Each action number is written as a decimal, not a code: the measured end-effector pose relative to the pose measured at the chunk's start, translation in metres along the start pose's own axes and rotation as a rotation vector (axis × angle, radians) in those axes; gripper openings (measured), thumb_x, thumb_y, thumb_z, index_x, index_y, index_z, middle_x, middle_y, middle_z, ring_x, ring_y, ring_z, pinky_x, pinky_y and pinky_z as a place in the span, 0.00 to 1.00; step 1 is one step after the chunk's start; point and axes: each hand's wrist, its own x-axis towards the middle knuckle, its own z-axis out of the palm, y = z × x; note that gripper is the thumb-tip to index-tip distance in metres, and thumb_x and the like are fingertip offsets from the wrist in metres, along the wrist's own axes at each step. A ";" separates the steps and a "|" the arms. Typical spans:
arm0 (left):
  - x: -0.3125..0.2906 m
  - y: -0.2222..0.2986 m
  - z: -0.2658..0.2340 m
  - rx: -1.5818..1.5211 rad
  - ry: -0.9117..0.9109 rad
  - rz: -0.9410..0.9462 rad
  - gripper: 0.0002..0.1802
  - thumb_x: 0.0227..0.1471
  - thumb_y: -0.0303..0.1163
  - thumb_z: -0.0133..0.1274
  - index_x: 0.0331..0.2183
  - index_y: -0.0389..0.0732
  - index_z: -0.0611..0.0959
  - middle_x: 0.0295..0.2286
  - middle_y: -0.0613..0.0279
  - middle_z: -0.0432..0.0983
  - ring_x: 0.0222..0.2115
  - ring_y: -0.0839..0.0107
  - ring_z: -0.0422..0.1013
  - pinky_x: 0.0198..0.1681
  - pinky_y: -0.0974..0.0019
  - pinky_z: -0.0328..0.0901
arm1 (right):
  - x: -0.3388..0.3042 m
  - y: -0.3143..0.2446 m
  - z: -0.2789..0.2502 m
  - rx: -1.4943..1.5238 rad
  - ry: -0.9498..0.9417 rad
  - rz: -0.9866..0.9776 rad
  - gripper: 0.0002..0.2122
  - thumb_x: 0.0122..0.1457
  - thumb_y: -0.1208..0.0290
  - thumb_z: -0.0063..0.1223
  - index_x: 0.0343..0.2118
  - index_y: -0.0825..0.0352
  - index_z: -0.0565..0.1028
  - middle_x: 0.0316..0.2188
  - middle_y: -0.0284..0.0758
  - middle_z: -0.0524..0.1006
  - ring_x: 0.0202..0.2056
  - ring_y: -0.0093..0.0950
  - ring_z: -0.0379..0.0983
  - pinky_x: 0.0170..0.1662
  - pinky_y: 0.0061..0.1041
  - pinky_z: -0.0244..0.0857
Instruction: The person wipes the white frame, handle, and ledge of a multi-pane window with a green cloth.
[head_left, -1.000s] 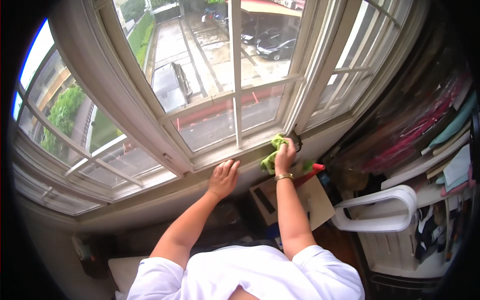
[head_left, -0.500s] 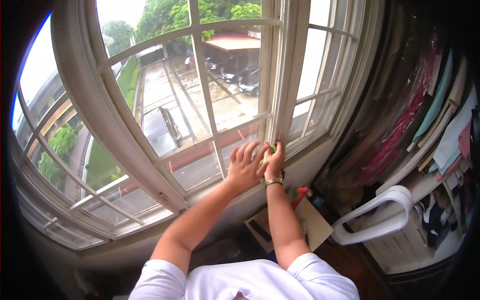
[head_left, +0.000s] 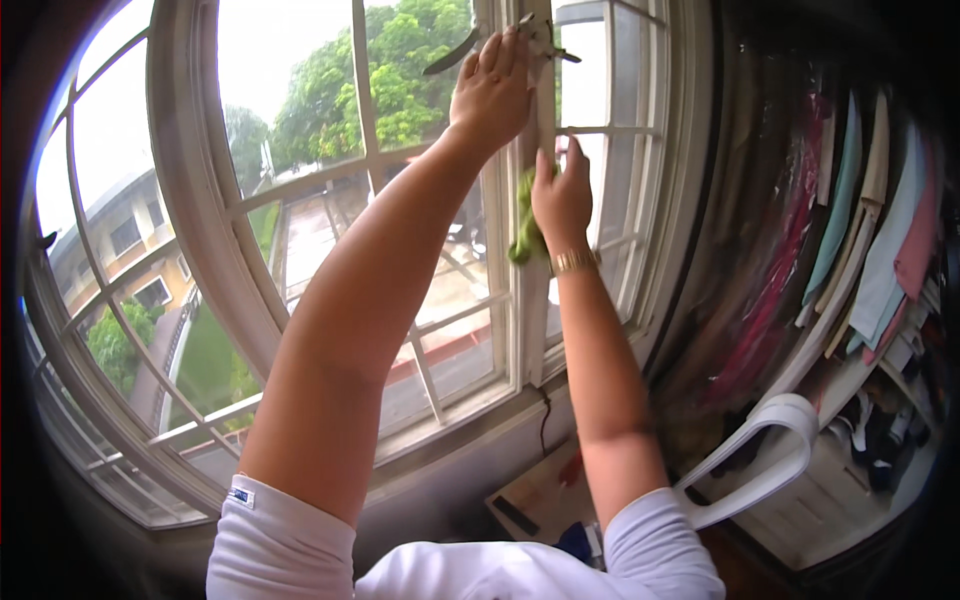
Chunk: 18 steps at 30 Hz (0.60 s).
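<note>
My left hand reaches high up the white window frame, fingers stretched out and laid against it. Right beside its fingertips sits a window latch with dark levers sticking out to both sides. Whether the fingers touch the latch itself, I cannot tell. Lower and to the right, my right hand is closed on a crumpled green cloth, which hangs on its left side along the frame. Part of the cloth is hidden behind the hand.
Clothes on hangers and a plastic-covered garment fill the right side. A white looped object stands below them. Near the sill, a dark cord hangs above a light board. Outside the panes are trees.
Both hands have moved up the window frame from near the sill. The left is now at the latch, and the right is below it with the green cloth.
</note>
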 end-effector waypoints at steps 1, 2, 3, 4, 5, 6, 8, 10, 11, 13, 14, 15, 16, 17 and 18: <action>0.002 -0.011 -0.003 0.038 -0.062 -0.027 0.36 0.50 0.40 0.46 0.56 0.36 0.55 0.55 0.53 0.54 0.54 0.59 0.53 0.55 0.57 0.48 | 0.029 -0.026 0.004 -0.014 -0.036 0.119 0.24 0.57 0.67 0.45 0.53 0.72 0.56 0.38 0.50 0.70 0.36 0.46 0.72 0.33 0.38 0.70; 0.010 -0.003 -0.005 0.032 -0.039 -0.016 0.36 0.50 0.40 0.46 0.56 0.36 0.55 0.55 0.53 0.54 0.54 0.59 0.53 0.55 0.57 0.48 | 0.055 -0.018 0.014 -0.016 0.012 0.053 0.25 0.58 0.67 0.43 0.55 0.71 0.53 0.39 0.51 0.70 0.35 0.47 0.72 0.32 0.39 0.69; 0.013 0.005 -0.007 0.004 -0.100 -0.081 0.37 0.49 0.40 0.48 0.56 0.36 0.54 0.55 0.52 0.53 0.54 0.59 0.53 0.55 0.58 0.48 | 0.077 -0.015 0.019 -0.023 -0.020 0.056 0.24 0.58 0.66 0.43 0.55 0.69 0.55 0.39 0.50 0.70 0.35 0.46 0.72 0.32 0.39 0.69; 0.020 0.012 -0.009 -0.026 -0.162 -0.146 0.39 0.48 0.41 0.49 0.57 0.36 0.53 0.55 0.51 0.52 0.54 0.58 0.53 0.55 0.58 0.48 | 0.095 -0.011 0.022 -0.030 -0.053 0.060 0.23 0.58 0.65 0.42 0.55 0.67 0.56 0.40 0.49 0.70 0.35 0.45 0.72 0.31 0.39 0.69; 0.020 0.010 -0.010 -0.088 -0.086 -0.161 0.40 0.45 0.37 0.51 0.57 0.37 0.53 0.55 0.51 0.51 0.53 0.57 0.53 0.53 0.58 0.49 | 0.104 -0.015 0.026 -0.013 -0.046 0.055 0.23 0.58 0.65 0.42 0.55 0.67 0.56 0.40 0.49 0.70 0.35 0.45 0.72 0.31 0.39 0.69; 0.022 0.008 -0.010 -0.073 -0.080 -0.157 0.40 0.45 0.37 0.51 0.57 0.37 0.53 0.55 0.51 0.51 0.53 0.57 0.53 0.53 0.58 0.49 | 0.111 -0.016 0.028 -0.033 -0.042 0.047 0.21 0.58 0.65 0.42 0.53 0.65 0.58 0.39 0.47 0.71 0.34 0.45 0.73 0.31 0.39 0.69; 0.022 0.006 -0.011 -0.107 -0.186 -0.199 0.41 0.42 0.33 0.52 0.56 0.38 0.54 0.55 0.52 0.50 0.52 0.58 0.55 0.52 0.58 0.49 | 0.117 -0.018 0.029 -0.047 -0.037 0.038 0.19 0.58 0.64 0.41 0.51 0.63 0.60 0.38 0.46 0.72 0.33 0.44 0.73 0.30 0.39 0.69; 0.021 0.006 -0.013 -0.149 -0.184 -0.204 0.41 0.41 0.30 0.51 0.56 0.39 0.54 0.55 0.51 0.50 0.51 0.56 0.55 0.52 0.58 0.49 | 0.118 -0.017 0.027 -0.059 -0.051 0.032 0.13 0.58 0.64 0.41 0.43 0.63 0.65 0.35 0.43 0.74 0.30 0.44 0.73 0.29 0.39 0.68; 0.022 0.008 -0.014 -0.129 -0.197 -0.214 0.40 0.41 0.30 0.51 0.56 0.40 0.55 0.55 0.50 0.50 0.51 0.55 0.54 0.52 0.57 0.49 | 0.121 -0.018 0.024 -0.099 -0.028 0.006 0.10 0.58 0.65 0.41 0.36 0.65 0.69 0.32 0.42 0.74 0.28 0.44 0.73 0.29 0.40 0.68; 0.027 0.013 -0.015 -0.117 -0.208 -0.221 0.39 0.42 0.31 0.51 0.56 0.41 0.55 0.55 0.50 0.49 0.51 0.55 0.54 0.51 0.57 0.49 | 0.127 -0.019 0.019 -0.122 -0.039 -0.006 0.09 0.57 0.66 0.41 0.35 0.65 0.70 0.31 0.42 0.74 0.27 0.43 0.73 0.29 0.39 0.68; 0.030 0.013 -0.017 -0.065 -0.291 -0.231 0.36 0.46 0.35 0.46 0.56 0.40 0.54 0.55 0.50 0.48 0.52 0.56 0.53 0.53 0.58 0.47 | 0.128 -0.019 0.017 -0.141 -0.061 -0.016 0.09 0.57 0.66 0.42 0.33 0.66 0.71 0.30 0.41 0.74 0.27 0.43 0.73 0.29 0.38 0.68; 0.032 0.014 -0.017 -0.014 -0.375 -0.239 0.33 0.50 0.39 0.41 0.56 0.39 0.54 0.56 0.51 0.47 0.53 0.57 0.52 0.54 0.58 0.46 | 0.126 -0.020 0.015 -0.147 -0.063 -0.013 0.09 0.57 0.66 0.42 0.33 0.66 0.71 0.30 0.41 0.74 0.27 0.43 0.73 0.29 0.38 0.68; 0.033 0.016 -0.015 -0.023 -0.379 -0.238 0.33 0.50 0.39 0.41 0.56 0.39 0.54 0.56 0.51 0.47 0.53 0.57 0.52 0.54 0.58 0.46 | 0.123 -0.020 0.014 -0.157 -0.003 -0.116 0.09 0.57 0.66 0.43 0.32 0.66 0.72 0.29 0.41 0.74 0.27 0.42 0.73 0.29 0.37 0.69; 0.035 0.013 -0.011 -0.078 -0.297 -0.257 0.33 0.50 0.39 0.42 0.56 0.40 0.54 0.55 0.50 0.47 0.53 0.57 0.52 0.54 0.58 0.46 | 0.120 -0.023 0.013 -0.157 0.057 -0.222 0.10 0.56 0.66 0.44 0.32 0.67 0.73 0.29 0.41 0.74 0.26 0.41 0.73 0.29 0.35 0.69; 0.035 0.010 -0.008 -0.133 -0.216 -0.275 0.32 0.50 0.39 0.42 0.56 0.41 0.55 0.55 0.49 0.48 0.53 0.57 0.52 0.54 0.57 0.46 | 0.119 -0.024 0.009 -0.157 0.053 -0.220 0.10 0.56 0.66 0.44 0.32 0.67 0.73 0.29 0.41 0.74 0.26 0.41 0.73 0.29 0.35 0.69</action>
